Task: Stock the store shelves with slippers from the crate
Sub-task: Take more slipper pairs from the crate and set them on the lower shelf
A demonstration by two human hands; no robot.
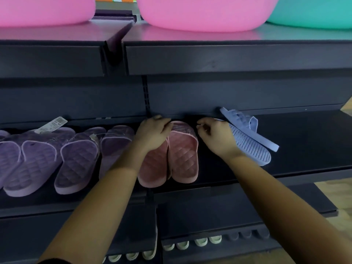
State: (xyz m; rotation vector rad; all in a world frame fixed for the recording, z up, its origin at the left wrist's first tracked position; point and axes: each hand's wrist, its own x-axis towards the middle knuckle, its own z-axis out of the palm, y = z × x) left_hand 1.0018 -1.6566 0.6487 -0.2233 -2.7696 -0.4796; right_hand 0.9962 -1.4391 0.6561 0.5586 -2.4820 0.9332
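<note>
A pair of pink quilted slippers (pixel 182 155) lies side by side on the dark middle shelf (pixel 304 141). My left hand (pixel 152 134) rests on the left pink slipper's toe band, fingers curled over it. My right hand (pixel 215 136) holds a pair of blue slippers (pixel 251 141) by their inner edge; they stand tilted on the shelf, one ribbed sole facing me. The crate is out of view.
Several purple quilted slippers (pixel 76 157) with a paper tag fill the shelf's left part. Two pink basins (pixel 205 12) and a teal basin (pixel 314 14) sit on the top shelf. The lower shelf holds more slippers (pixel 198 241), toes showing. Wooden floor shows at right.
</note>
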